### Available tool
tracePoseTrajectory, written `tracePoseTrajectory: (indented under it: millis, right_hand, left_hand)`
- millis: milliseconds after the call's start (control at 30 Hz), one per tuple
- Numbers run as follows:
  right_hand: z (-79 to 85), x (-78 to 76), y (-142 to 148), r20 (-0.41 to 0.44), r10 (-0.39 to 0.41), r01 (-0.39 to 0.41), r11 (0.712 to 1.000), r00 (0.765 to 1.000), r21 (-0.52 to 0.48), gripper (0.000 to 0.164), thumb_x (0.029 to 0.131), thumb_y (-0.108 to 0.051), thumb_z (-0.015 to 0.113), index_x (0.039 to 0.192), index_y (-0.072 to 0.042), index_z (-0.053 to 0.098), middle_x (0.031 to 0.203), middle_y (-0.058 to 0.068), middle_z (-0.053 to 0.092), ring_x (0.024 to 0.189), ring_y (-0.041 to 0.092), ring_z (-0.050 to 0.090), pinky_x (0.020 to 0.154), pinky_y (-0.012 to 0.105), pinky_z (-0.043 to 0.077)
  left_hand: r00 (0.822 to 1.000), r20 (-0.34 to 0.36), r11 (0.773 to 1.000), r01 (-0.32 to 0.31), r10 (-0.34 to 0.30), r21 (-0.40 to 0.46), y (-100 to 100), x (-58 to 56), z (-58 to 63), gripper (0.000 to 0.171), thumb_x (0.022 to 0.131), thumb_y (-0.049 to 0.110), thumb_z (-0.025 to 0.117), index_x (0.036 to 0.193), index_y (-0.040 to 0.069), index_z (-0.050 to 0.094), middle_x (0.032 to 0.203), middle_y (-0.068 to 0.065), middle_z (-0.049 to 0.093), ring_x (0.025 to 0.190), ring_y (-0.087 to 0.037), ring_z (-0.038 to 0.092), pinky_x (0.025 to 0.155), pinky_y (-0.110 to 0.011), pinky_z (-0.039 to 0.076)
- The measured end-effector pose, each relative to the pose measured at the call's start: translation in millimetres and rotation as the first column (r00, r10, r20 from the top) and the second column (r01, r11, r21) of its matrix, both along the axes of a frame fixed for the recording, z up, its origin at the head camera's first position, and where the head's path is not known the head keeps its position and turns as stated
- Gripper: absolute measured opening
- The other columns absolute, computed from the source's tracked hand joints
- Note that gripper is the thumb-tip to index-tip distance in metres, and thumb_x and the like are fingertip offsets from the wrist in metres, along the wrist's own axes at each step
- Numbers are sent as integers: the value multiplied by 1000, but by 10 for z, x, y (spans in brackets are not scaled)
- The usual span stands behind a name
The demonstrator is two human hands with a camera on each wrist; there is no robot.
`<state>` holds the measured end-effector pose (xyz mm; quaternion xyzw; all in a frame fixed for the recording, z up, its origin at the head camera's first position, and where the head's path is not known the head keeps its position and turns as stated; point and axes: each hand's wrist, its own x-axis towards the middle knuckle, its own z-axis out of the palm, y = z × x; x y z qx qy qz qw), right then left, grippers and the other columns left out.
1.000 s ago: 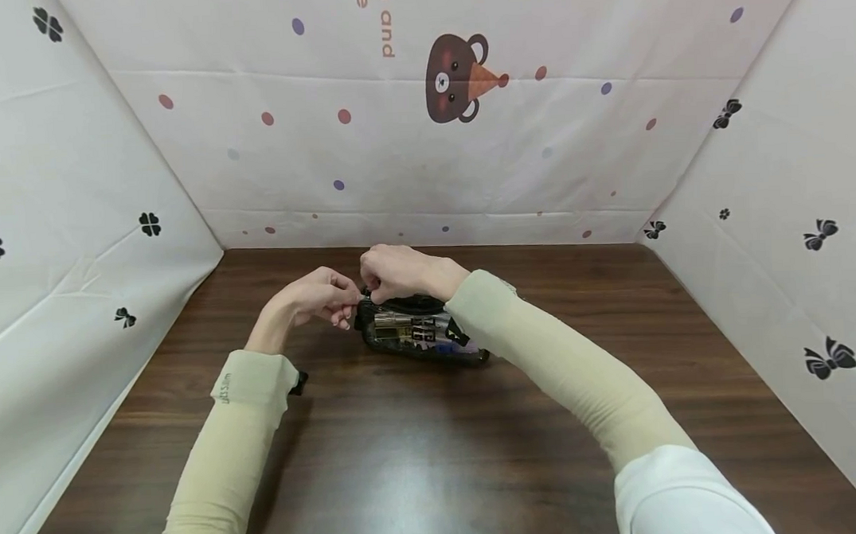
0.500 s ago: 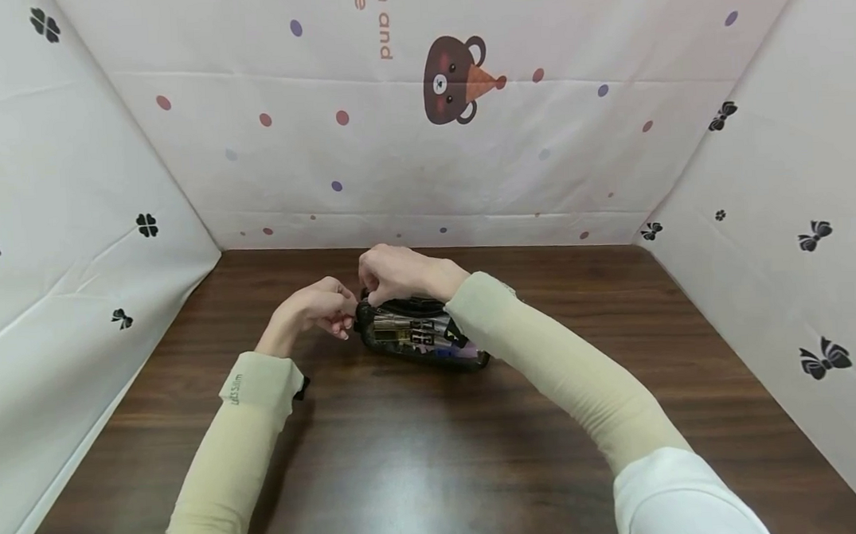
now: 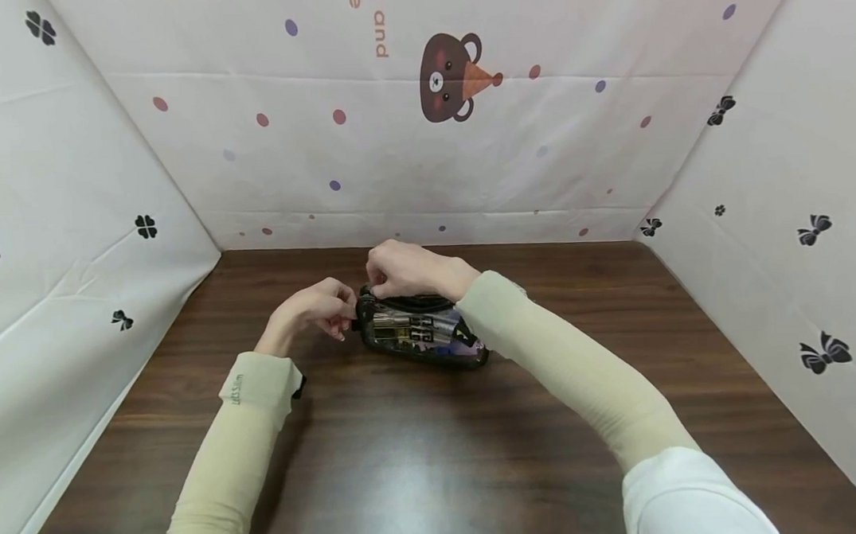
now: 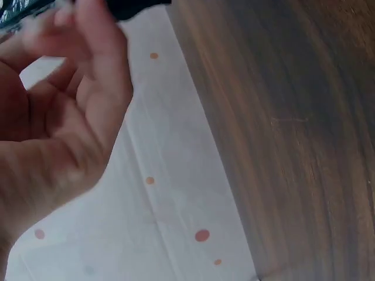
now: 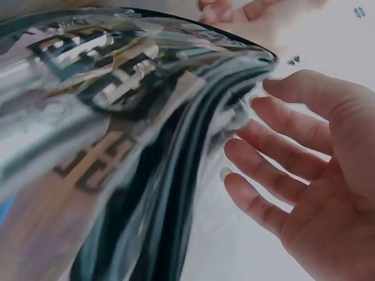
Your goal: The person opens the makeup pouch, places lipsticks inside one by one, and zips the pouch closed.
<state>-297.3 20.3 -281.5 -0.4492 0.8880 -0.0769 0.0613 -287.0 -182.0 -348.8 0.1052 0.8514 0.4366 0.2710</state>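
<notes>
A clear plastic zip pouch [image 3: 432,359] with black trim stands near the back of the table. Silver and gold packs with dark print [image 3: 409,330] show through its wall. My left hand [image 3: 320,305] pinches the pouch's left end between thumb and fingers; the exact spot is blurred in the left wrist view. At the upper left corner, my right hand [image 3: 414,269] pinches the end of the black zip edge [image 5: 188,152] with thumb and index finger. Its other fingers [image 5: 275,146] spread loosely beside the pouch. The zip slider itself is not clearly visible.
The dark wooden table [image 3: 408,459] runs under both arms. A white patterned sheet [image 3: 553,166] rises close behind the pouch, and similar sheets stand at the left and right sides.
My left hand has dropped slightly from the pouch's upper left corner to its left end. My right hand has shifted a little to the right along the top edge.
</notes>
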Motion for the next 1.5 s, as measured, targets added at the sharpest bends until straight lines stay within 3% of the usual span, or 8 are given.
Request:
tracePoseTrajectory:
  millis: [67,200,333,533,633,900,1233,1500]
  right_hand:
    - [19,-6,88,3,-13,13,999,1000,-47,13,92,-21,63,82,-14,68,86,1,63,71,12,54,66,25,44]
    - [40,-22,335,22,-59,61,988,998,-144,17,92,-22,63,77,-15,65,75,-1,63,63,13,52,63,26,43]
    - [62,-21,589,27,-98,101,969,995,-226,18,94,-23,62,78,-14,66,70,-1,62,59,12,50,61,27,42]
    - [131,12,869,-14,-130,117,931,991,-346,18,94,-24,63,79,-15,68,70,-1,62,56,13,46,59,27,39]
    - [148,41,992,-16,-147,131,919,989,-372,18,93,-23,64,79,-14,68,69,1,61,56,13,46,59,28,39]
    - [99,45,1248,-37,-195,165,903,980,-396,19,92,-21,65,76,-11,68,66,1,61,56,14,49,59,27,41]
    - [43,27,1451,-25,-254,222,886,967,-408,20,92,-23,65,75,-12,66,68,1,60,59,15,48,60,28,40]
    - [-14,30,1553,31,-277,266,879,961,-397,18,92,-22,65,77,-12,66,67,2,59,58,16,48,58,29,41]
  left_hand:
    - [996,-63,998,59,-57,25,-50,-6,-3,12,87,-4,48,99,-2,49,82,-10,53,62,-19,55,72,-42,57]
    - [981,-135,986,148,-137,77,-91,-28,4,49,81,-4,61,125,0,38,118,-19,50,105,-31,57,86,-41,52]
    - [982,-147,981,137,-117,137,-49,-69,-38,73,82,13,75,139,9,29,135,-20,45,127,-34,48,101,-44,44]
    - [970,-236,985,99,-63,142,47,-119,-132,52,87,22,72,132,13,48,122,-13,57,113,-25,54,92,-42,46]
    - [975,-218,978,84,-42,192,91,-114,-128,36,89,16,70,120,7,55,115,-11,61,105,-22,58,88,-44,50]
    - [992,-128,937,51,-7,346,201,-76,-35,25,96,15,61,113,-2,56,89,-7,66,73,-19,67,70,-43,57]
    - [998,1,875,-51,58,481,231,-105,-82,20,98,10,54,110,-6,53,87,-4,69,78,-16,69,73,-39,57]
    - [987,121,893,-149,107,425,177,-127,-260,19,100,10,50,109,-7,52,85,-1,65,74,-13,67,71,-34,57]
